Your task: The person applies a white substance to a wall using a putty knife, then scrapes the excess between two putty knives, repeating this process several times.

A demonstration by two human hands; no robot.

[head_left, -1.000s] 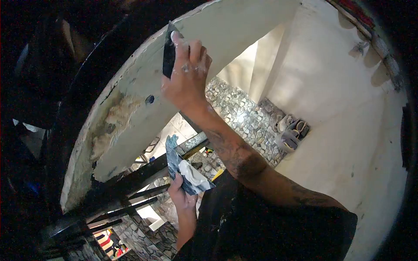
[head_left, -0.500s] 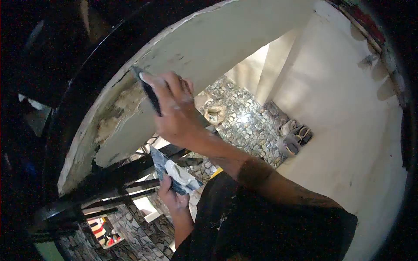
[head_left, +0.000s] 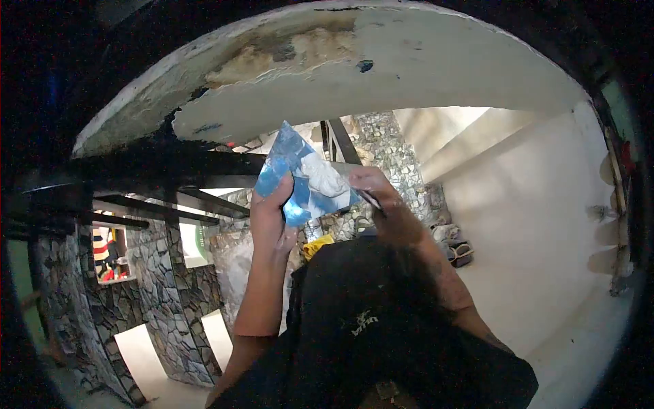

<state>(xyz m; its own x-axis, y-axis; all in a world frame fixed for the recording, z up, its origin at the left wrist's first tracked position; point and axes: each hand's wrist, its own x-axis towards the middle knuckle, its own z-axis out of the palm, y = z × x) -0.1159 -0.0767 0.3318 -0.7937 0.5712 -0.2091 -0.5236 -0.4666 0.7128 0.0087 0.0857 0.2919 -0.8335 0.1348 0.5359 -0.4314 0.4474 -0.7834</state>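
Observation:
My left hand [head_left: 269,215] grips a bluish, shiny metal plate [head_left: 279,163] by its lower edge, thumb across the face. A lump of white putty [head_left: 323,178] lies on the plate's right half. My right hand [head_left: 392,208] is closed around a putty knife [head_left: 347,170], its grey blade right at the putty's edge. Both hands are in front of my chest. Above them curves a plastered wall band [head_left: 443,68] with a rough, bare brownish patch [head_left: 286,54] in its surface.
Black metal bars [head_left: 157,170] cross at left, below the band. Further down are stone-clad walls [head_left: 163,300] and a stone-patterned floor [head_left: 381,146]. Shoes [head_left: 455,245] stand beside the pale wall [head_left: 524,225] at right. A yellow item [head_left: 318,245] shows near my shirt.
My right hand has come down from the wall band, bringing the putty knife to the putty on the plate. The plate has risen toward the middle, and the view has turned.

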